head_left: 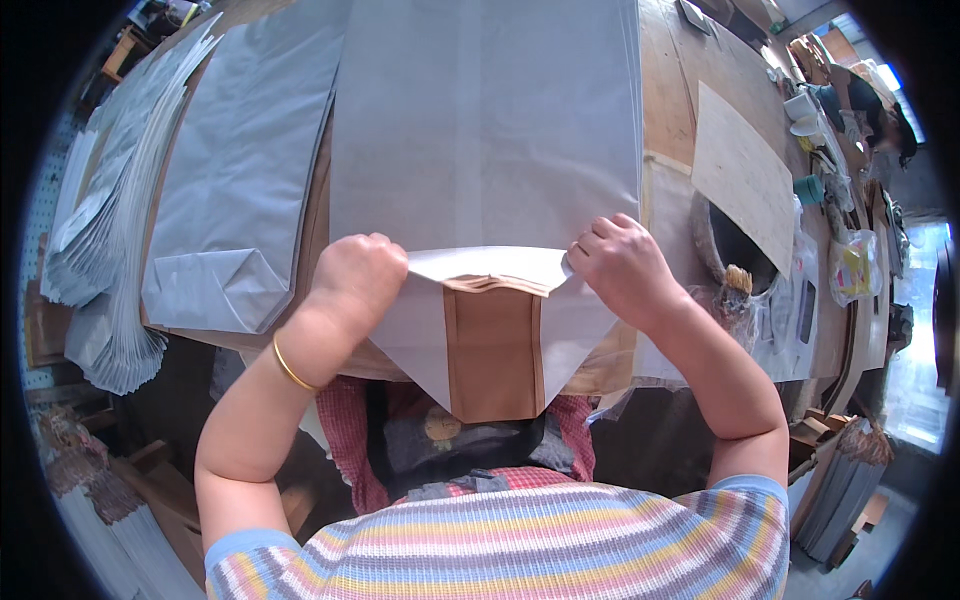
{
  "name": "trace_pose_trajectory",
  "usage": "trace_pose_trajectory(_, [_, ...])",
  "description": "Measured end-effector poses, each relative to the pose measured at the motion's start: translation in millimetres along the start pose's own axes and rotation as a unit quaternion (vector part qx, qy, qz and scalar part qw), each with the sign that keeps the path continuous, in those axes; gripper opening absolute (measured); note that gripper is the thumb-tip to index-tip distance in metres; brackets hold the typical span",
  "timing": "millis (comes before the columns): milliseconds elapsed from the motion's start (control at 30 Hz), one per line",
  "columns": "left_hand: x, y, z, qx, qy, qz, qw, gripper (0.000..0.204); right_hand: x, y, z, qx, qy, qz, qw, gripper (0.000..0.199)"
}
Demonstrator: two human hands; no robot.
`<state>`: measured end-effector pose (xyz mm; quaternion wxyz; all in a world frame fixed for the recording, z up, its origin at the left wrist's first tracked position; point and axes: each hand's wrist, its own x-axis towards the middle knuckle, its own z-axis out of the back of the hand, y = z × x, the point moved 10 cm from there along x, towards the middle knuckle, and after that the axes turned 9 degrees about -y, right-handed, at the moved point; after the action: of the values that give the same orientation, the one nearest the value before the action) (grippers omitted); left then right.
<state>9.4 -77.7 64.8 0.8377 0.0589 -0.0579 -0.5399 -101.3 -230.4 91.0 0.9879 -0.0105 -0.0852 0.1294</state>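
In front of me lies a large white paper sack (490, 130), on top of several flat ones. Its near end is folded back into a raised white flap, and brown inner paper (495, 350) shows below it, with points at the sides hanging over the table edge. My left hand (362, 270), with a gold bangle on that arm, is closed round the flap's left corner. The opposite corner is gripped by my right hand (622, 262), its fingers curled in. Both hands are at the same height, and the flap stretches between them. My fingertips are partly hidden.
Left of me lie a stack of white sacks with folded bottoms (215, 285) and a fanned sack pile (120, 230). At right are a dark round basin (735, 245), a brush (738, 280) and a board (740, 180) partly covering the basin. Another person (860, 110) is at far right.
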Motion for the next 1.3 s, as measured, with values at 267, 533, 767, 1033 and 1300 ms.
trace_pose_trajectory(267, [-28,-77,-17,-0.235,0.010,-0.049,0.971,0.097,12,85,-31,0.203,-0.066,-0.073,0.974,0.089])
trace_pose_trajectory(533, [-61,-11,-37,-0.203,-0.035,0.053,0.977,0.100,-48,20,-42,0.121,-0.017,-0.230,0.966,0.116])
trace_pose_trajectory(767, [-29,44,-4,-0.523,-0.149,0.167,0.822,0.061,-30,-47,-23,0.492,-0.262,-0.293,0.777,0.031])
trace_pose_trajectory(1033, [1,0,44,-0.344,-0.342,0.156,0.861,0.039,-30,-46,-30,0.441,-0.264,-0.307,0.801,0.023])
trace_pose_trajectory(1300, [1,5,39,-0.410,-0.313,0.148,0.844,0.033,-36,-48,-22,0.438,-0.332,-0.317,0.773,0.021])
